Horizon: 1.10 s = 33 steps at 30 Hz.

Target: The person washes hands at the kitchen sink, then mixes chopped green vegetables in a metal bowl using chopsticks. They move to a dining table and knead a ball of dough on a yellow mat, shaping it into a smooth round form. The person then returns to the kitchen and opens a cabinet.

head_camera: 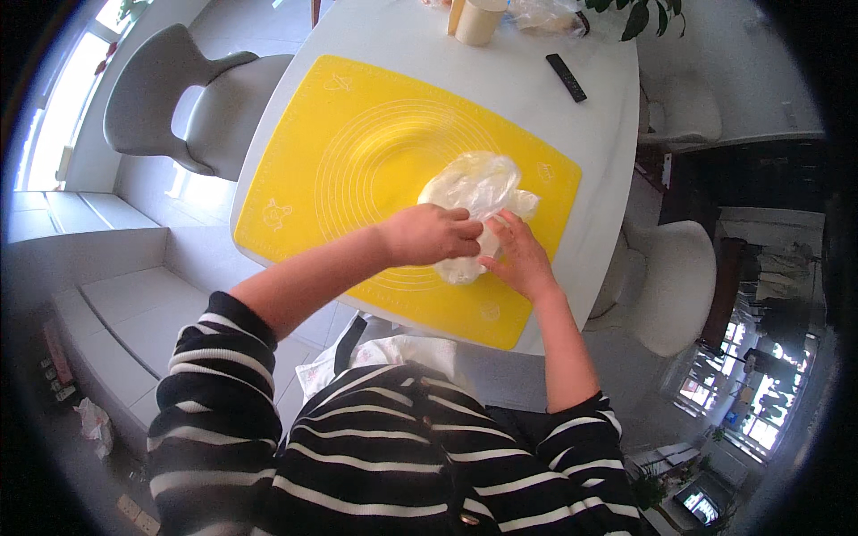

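A clear plastic bag (472, 181) with something pale inside lies crumpled on a yellow silicone baking mat (362, 147) printed with circles. My left hand (432, 234) comes in from the left with its fingers curled closed on the bag's gathered plastic. Just right of it, my right hand (519, 254) has its fingers spread around the right side of the bag, thumb and fingertips at the plastic. What is inside the bag cannot be made out clearly.
The mat covers much of a white table (603, 134). Beyond it stand a cream cylindrical container (481, 23) and another plastic bag (543, 17). A black remote control (566, 78) lies at the far right. Chairs stand left (234, 114) and right (670, 288).
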Each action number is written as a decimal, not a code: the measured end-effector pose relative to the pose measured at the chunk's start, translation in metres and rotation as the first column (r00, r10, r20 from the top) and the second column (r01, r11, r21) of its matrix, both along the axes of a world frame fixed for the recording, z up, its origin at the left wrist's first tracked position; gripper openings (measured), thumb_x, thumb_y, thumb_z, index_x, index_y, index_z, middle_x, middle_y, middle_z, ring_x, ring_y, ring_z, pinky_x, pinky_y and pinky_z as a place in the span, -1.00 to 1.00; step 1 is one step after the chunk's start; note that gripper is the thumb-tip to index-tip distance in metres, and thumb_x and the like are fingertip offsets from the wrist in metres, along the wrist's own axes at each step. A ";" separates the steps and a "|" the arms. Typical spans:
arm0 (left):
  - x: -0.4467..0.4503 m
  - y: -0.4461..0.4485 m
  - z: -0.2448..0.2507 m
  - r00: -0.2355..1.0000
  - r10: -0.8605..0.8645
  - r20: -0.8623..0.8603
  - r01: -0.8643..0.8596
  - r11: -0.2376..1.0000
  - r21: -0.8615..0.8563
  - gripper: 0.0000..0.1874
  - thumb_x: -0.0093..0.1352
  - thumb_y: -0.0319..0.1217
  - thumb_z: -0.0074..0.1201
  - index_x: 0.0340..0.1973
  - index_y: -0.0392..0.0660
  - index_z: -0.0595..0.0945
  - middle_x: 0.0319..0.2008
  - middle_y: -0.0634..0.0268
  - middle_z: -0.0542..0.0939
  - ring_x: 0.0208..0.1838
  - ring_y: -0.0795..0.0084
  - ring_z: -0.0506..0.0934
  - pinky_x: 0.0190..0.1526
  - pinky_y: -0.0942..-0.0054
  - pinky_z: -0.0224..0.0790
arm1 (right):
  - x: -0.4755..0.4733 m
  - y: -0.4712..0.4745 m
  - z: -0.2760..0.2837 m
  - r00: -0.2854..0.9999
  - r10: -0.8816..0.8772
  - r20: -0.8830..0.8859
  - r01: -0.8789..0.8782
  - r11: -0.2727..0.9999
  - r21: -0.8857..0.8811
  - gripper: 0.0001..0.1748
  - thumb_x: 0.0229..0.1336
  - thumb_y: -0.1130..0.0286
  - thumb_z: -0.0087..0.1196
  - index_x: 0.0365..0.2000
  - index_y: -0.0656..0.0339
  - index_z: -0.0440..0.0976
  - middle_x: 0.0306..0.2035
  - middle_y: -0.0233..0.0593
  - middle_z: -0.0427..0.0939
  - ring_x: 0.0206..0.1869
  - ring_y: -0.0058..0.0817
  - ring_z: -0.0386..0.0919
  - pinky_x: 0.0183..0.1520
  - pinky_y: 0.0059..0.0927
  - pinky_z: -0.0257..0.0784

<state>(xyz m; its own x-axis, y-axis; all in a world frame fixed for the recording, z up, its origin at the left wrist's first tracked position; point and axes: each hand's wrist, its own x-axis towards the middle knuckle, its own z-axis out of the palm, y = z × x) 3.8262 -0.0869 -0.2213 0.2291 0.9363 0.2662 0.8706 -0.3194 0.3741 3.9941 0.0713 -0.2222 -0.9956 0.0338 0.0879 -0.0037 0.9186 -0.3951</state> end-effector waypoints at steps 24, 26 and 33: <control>0.117 -0.064 -0.005 0.839 -0.012 0.545 0.203 0.935 -0.292 -0.72 0.27 -0.27 0.06 -0.12 0.02 0.64 -0.21 0.16 0.59 -0.22 0.08 0.61 -0.14 0.17 0.49 | 0.073 -0.085 -0.013 0.982 -0.143 0.125 0.178 0.924 -0.338 -0.76 0.13 0.47 0.03 -0.16 0.27 0.45 -0.12 -0.03 0.53 -0.05 -0.04 0.51 -0.02 -0.15 0.42; 0.119 -0.073 -0.019 0.810 -0.086 0.581 0.230 0.957 -0.178 -0.76 0.25 -0.22 0.10 -0.22 0.01 0.63 -0.28 0.14 0.58 -0.29 0.07 0.60 -0.18 0.16 0.49 | 0.062 -0.076 -0.014 0.864 -0.222 0.453 0.348 0.912 -0.216 -0.69 0.13 0.43 0.06 -0.09 0.27 0.42 -0.10 -0.01 0.51 -0.03 -0.02 0.50 0.00 -0.12 0.42; 0.114 -0.005 -0.077 0.626 0.769 0.129 -0.768 0.637 -0.067 -0.38 0.14 -0.15 0.27 0.03 -0.12 0.39 -0.13 0.14 0.44 -0.04 0.09 0.47 -0.16 0.17 0.45 | 0.093 -0.029 -0.072 0.808 -0.384 0.447 0.427 0.904 0.005 -0.26 0.09 0.30 0.20 0.25 0.16 0.15 0.06 0.01 0.42 0.04 -0.02 0.46 0.14 -0.09 0.37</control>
<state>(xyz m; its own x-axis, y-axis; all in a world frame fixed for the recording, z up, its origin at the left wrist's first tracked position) 3.9403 -0.0915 -0.2979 -0.6115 0.7571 0.2300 0.7405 0.4451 0.5035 4.0867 0.0422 -0.2943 -0.8257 0.4290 -0.3662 0.5495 0.7583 -0.3508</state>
